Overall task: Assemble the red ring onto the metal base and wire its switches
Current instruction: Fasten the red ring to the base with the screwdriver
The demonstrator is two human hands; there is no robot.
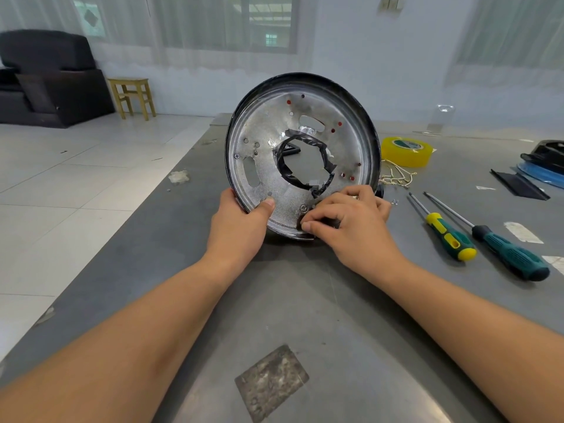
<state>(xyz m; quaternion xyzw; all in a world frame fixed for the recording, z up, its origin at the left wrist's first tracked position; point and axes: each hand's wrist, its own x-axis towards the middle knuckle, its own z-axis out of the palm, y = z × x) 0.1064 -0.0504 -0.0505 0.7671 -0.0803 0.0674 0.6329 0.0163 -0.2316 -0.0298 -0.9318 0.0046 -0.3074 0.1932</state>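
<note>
Both hands (241,221) on metal base (265,166) upright on edge, face seemingly toward camera

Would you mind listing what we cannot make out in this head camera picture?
- Red ring: hidden behind the upright metal base; only red dots show through its holes.
- What the right hand pinches at the base's lower rim: covered by its own fingers.
- Small wires beside the yellow tape roll: too small to tell apart.
- Black and blue object: cut off by the right edge.
</note>
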